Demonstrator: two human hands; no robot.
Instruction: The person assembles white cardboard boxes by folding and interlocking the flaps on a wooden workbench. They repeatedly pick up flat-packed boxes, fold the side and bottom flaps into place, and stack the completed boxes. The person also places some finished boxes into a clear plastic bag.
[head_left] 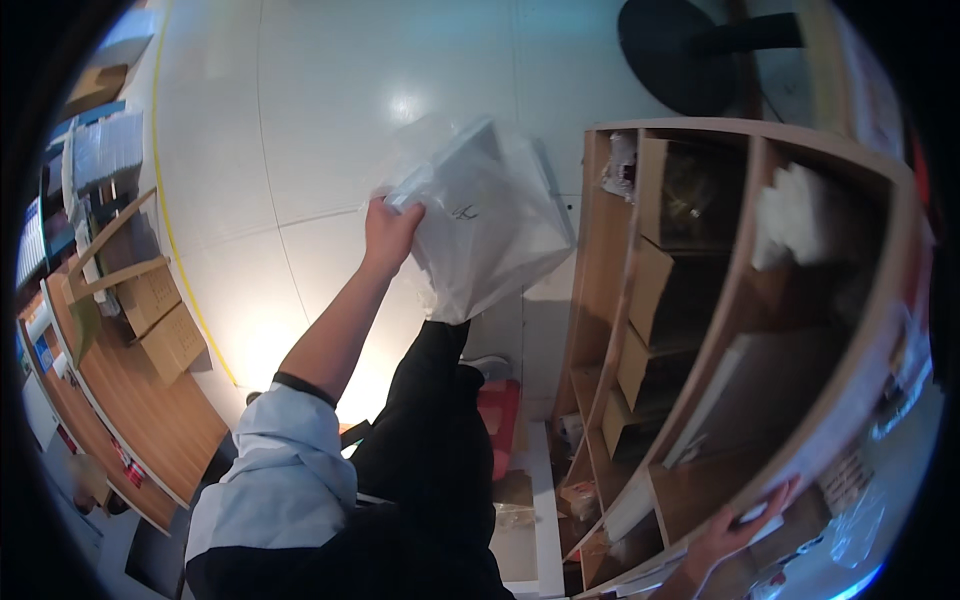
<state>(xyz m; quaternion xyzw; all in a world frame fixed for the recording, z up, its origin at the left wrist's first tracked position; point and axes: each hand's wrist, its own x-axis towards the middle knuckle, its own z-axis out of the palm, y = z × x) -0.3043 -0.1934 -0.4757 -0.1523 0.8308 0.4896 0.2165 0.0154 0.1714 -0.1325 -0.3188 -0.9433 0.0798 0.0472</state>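
Note:
My left hand [390,232] is closed on the left edge of a clear plastic bag [490,225], thumb on top, and holds it up over the floor. Something flat and pale with straight edges shows through the film, and a dark handwritten mark is on the front. The bag's lower corner hangs by my dark trouser leg. At the lower right, my right hand [735,532] is at the outer edge of a wooden shelf unit [680,380]. A small whitish thing [752,513] shows between its thumb and fingers; its kind is too small to tell.
Brown cardboard boxes [655,300] and white wrapped bundles [795,215] fill parts of the shelf unit. A black round stand base [675,55] is on the floor beyond it. To the left are a wood-topped desk [150,420] and more cartons [170,340]. A red stool [500,425] stands by my leg.

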